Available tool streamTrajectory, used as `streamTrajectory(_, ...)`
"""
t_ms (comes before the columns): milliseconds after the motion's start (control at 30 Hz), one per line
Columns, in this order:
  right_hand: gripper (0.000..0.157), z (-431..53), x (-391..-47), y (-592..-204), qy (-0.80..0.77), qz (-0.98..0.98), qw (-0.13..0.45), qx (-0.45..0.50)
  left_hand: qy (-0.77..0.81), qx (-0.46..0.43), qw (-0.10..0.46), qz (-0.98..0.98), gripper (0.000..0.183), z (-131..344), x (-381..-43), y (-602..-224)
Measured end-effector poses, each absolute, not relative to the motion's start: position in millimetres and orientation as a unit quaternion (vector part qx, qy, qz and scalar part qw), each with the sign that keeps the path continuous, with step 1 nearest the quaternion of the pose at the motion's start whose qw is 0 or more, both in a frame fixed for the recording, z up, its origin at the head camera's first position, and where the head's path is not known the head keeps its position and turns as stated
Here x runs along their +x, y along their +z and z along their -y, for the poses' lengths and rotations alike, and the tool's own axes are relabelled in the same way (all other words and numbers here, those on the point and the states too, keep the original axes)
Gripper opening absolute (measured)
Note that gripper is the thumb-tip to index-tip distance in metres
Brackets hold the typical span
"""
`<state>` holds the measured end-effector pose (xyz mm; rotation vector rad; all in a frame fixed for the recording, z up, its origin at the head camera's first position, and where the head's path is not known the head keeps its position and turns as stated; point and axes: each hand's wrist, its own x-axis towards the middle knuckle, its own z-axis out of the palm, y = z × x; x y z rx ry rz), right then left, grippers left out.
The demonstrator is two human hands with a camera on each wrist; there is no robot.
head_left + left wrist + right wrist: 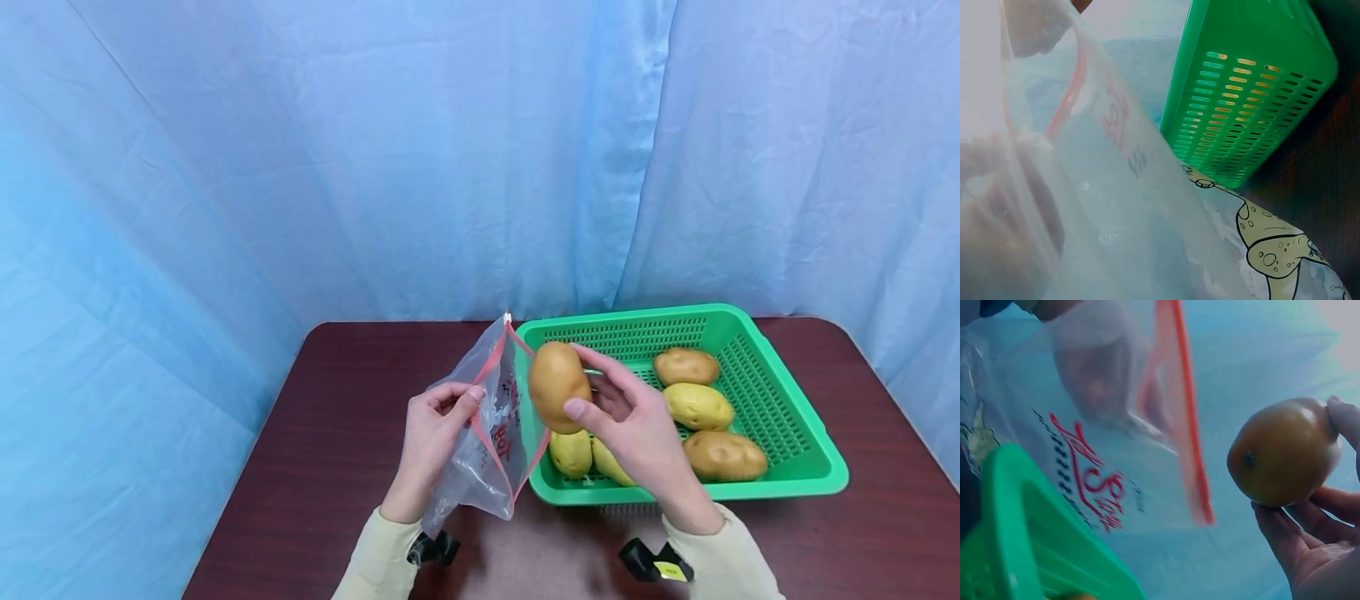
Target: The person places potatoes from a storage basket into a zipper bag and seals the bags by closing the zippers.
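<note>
My left hand [438,433] pinches the red-edged rim of a clear zip bag [487,467] between thumb and fingers. The bag's mouth gapes toward the right, and red lettering is printed on its side. A brown potato [557,387] is in my right hand [637,417], held between thumb and fingers just at the bag's mouth. In the right wrist view the potato [1285,453] is beside the bag's red strip, outside the bag. The left wrist view sees my left hand [1004,219] only dimly through the plastic.
A green slotted basket [780,358] stands on the dark wooden table [352,400], right of the bag. Several brown and yellow potatoes lie inside, among them a yellow one [697,406] and a brown one [723,456]. Blue curtains [450,167] hang behind the table.
</note>
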<state>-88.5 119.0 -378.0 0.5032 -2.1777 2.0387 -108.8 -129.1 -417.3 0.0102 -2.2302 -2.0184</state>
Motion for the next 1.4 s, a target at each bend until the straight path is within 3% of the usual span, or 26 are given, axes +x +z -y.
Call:
streamTrajectory(267,0.06,-92,-89,-392,0.646,0.743,0.063,0.164,-0.686,-0.004,0.073,0.724,0.019,129,-110,-417)
streamTrajectory(633,0.068,-69,-90,-401,0.414,0.866,0.199,0.197,-0.699,0.003,0.107,0.708,0.018,131,-113,-416)
streamTrajectory(900,0.048,-78,-100,-408,0.394,0.854,0.259,0.222,-0.685,0.007,0.102,0.721,0.017,140,-113,-412)
streamTrajectory(967,0.049,-82,-104,-408,0.401,0.863,0.241,0.191,-0.679,0.006,0.107,0.726,0.017,142,-112,-409)
streamTrajectory(1067,0.047,-85,-110,-409,0.429,0.876,0.158,0.152,-0.678,0.0,0.11,0.727,0.017,144,-111,-407)
streamTrajectory(1200,0.026,-86,-115,-408,0.46,0.875,0.068,0.133,-0.662,-0.01,0.126,0.739,0.016,151,-114,-403)
streamTrajectory(1300,0.014,-84,-115,-404,0.456,0.876,0.073,0.136,-0.609,-0.016,0.162,0.777,0.013,162,-117,-396)
streamTrajectory(1400,0.015,-81,-115,-397,0.448,0.878,0.089,0.14,-0.534,-0.018,0.194,0.823,0.015,176,-120,-386)
